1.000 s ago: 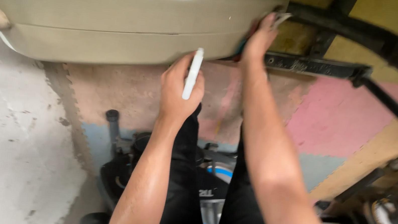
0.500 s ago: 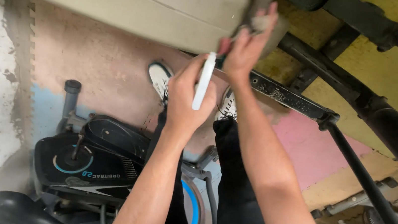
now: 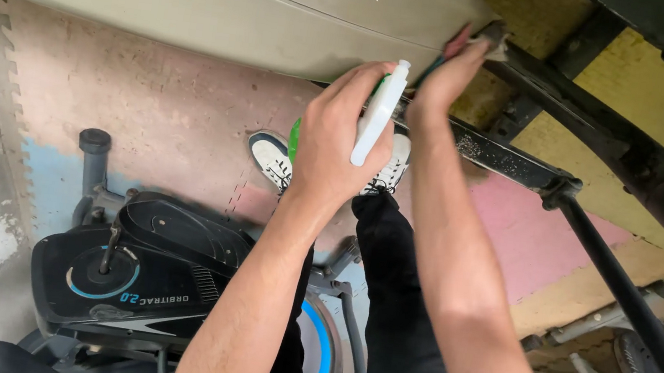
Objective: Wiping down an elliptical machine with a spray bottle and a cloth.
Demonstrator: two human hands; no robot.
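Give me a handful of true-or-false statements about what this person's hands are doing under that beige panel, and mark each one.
1. The left hand grips a white spray bottle. True.
2. The right hand hangs free, away from everything. False: it presses a cloth against the edge of the beige panel, where the black frame bar meets it.
3. The floor mats are all one colour. False: there are pink, blue and yellow tiles.
4. White shoes show below the hands. True.
5. A black exercise machine stands at lower left. True.
6. The spray bottle lies on the floor. False: it is held up by the panel.
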